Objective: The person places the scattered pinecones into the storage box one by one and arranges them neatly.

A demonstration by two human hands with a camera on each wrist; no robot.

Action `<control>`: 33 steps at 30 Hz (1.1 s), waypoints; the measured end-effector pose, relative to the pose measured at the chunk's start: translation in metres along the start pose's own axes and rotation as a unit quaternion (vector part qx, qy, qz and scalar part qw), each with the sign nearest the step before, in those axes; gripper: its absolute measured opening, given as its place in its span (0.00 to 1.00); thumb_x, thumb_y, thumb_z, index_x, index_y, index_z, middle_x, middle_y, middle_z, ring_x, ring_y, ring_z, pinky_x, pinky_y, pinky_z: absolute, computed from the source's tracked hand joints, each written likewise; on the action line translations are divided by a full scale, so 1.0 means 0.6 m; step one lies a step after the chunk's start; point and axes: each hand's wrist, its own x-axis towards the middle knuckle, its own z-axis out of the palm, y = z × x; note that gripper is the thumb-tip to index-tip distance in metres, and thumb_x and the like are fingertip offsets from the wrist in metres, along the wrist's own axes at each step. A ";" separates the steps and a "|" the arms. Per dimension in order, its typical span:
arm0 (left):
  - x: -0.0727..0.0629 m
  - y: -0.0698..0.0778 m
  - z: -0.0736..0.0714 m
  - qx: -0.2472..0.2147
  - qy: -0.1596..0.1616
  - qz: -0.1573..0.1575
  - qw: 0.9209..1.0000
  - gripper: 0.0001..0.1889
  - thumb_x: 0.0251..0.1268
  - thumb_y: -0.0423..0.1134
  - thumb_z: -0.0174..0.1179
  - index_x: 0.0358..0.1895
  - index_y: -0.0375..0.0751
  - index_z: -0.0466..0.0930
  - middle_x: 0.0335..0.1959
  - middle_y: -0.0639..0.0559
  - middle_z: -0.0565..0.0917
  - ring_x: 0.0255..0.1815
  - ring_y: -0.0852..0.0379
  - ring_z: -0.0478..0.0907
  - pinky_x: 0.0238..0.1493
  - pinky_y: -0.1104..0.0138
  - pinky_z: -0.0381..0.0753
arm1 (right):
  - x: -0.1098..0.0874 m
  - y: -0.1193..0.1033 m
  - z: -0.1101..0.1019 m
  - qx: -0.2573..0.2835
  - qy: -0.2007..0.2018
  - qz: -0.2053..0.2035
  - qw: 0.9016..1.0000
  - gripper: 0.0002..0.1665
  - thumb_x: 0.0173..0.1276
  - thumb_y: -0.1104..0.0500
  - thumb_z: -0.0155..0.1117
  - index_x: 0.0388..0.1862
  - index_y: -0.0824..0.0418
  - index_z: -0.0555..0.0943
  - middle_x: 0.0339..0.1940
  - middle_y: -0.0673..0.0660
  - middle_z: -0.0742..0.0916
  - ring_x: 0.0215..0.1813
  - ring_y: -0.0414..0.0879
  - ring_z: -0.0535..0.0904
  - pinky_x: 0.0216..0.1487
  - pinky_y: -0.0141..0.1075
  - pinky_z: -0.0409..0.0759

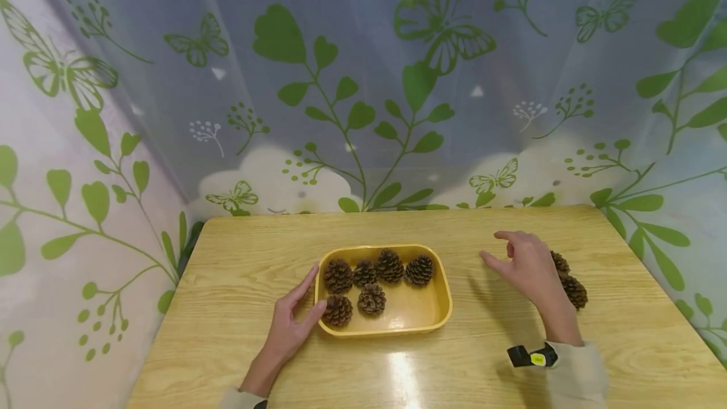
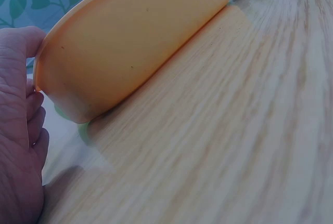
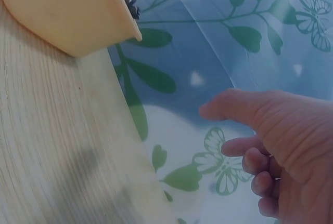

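A yellow plastic tray (image 1: 414, 322) stands on the table with several brown pine cones (image 1: 372, 299) in it, mostly along its far and left sides. My left hand (image 1: 291, 327) holds the tray's left end, thumb over the rim and fingers along the outer wall. To the right of the tray, my right hand (image 1: 528, 265) is held above the table with nothing in it. Its thumb and index finger are spread apart, and the other fingers curl loosely. Just beyond that hand lie two pine cones (image 1: 575, 291), partly hidden behind it.
The light wood table (image 1: 250, 238) carries everything. A curtain (image 1: 363, 81) printed with green leaves and butterflies hangs along its far edge and both sides. A black strap with a yellow-green tag (image 1: 538, 359) is on the right wrist.
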 end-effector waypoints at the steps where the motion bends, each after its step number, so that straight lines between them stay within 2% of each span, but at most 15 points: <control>1: 0.000 0.001 0.000 -0.001 -0.001 -0.001 1.000 0.34 0.73 0.27 0.62 0.80 0.35 0.64 0.78 0.36 0.67 0.81 0.51 0.63 0.80 0.71 0.59 | 0.000 0.003 0.000 -0.004 -0.001 0.001 1.000 0.30 0.65 0.50 0.79 0.56 0.71 0.85 0.22 0.54 0.78 0.24 0.46 0.66 0.25 0.37 0.63; 9: 0.003 0.009 -0.001 -0.001 -0.002 0.002 1.000 0.34 0.73 0.27 0.61 0.80 0.35 0.63 0.78 0.35 0.67 0.80 0.47 0.63 0.80 0.70 0.59 | -0.001 0.026 -0.002 -0.033 0.013 0.010 0.999 0.31 0.64 0.50 0.79 0.55 0.73 0.84 0.23 0.57 0.80 0.26 0.51 0.72 0.25 0.43 0.68; 16: 0.003 0.007 -0.001 -0.007 -0.007 -0.010 1.000 0.34 0.73 0.27 0.61 0.80 0.38 0.63 0.79 0.38 0.66 0.81 0.50 0.63 0.80 0.71 0.60 | -0.005 0.042 -0.005 -0.044 0.014 0.037 0.998 0.30 0.64 0.50 0.77 0.55 0.73 0.84 0.25 0.60 0.83 0.31 0.59 0.77 0.29 0.53 0.73; 22: 0.003 0.007 0.001 -0.012 -0.006 -0.004 1.000 0.34 0.73 0.26 0.61 0.80 0.36 0.63 0.79 0.37 0.66 0.81 0.49 0.63 0.79 0.71 0.60 | -0.005 0.053 -0.007 -0.044 0.022 0.032 0.998 0.29 0.63 0.52 0.78 0.52 0.74 0.85 0.21 0.57 0.82 0.24 0.52 0.74 0.23 0.47 0.72; 25: 0.002 0.008 0.001 -0.010 -0.004 -0.003 1.000 0.34 0.73 0.26 0.61 0.80 0.37 0.63 0.79 0.37 0.67 0.80 0.50 0.63 0.79 0.71 0.59 | -0.007 0.060 -0.010 -0.050 0.018 0.041 0.998 0.30 0.63 0.51 0.78 0.52 0.75 0.85 0.21 0.57 0.81 0.23 0.50 0.73 0.23 0.45 0.72; 28: 0.001 0.008 0.000 -0.009 -0.003 -0.004 1.000 0.34 0.73 0.27 0.61 0.80 0.37 0.63 0.79 0.38 0.66 0.81 0.51 0.62 0.80 0.72 0.59 | -0.011 0.067 -0.015 -0.063 0.010 0.061 0.996 0.32 0.64 0.49 0.77 0.54 0.74 0.84 0.23 0.59 0.83 0.25 0.53 0.75 0.27 0.50 0.74; 33: -0.001 0.003 0.000 -0.010 -0.004 -0.014 1.000 0.34 0.74 0.28 0.61 0.81 0.38 0.63 0.79 0.40 0.66 0.81 0.52 0.62 0.80 0.72 0.58 | -0.020 0.081 -0.021 -0.069 0.006 0.082 0.994 0.34 0.64 0.48 0.75 0.57 0.75 0.83 0.24 0.59 0.84 0.32 0.62 0.79 0.42 0.66 0.76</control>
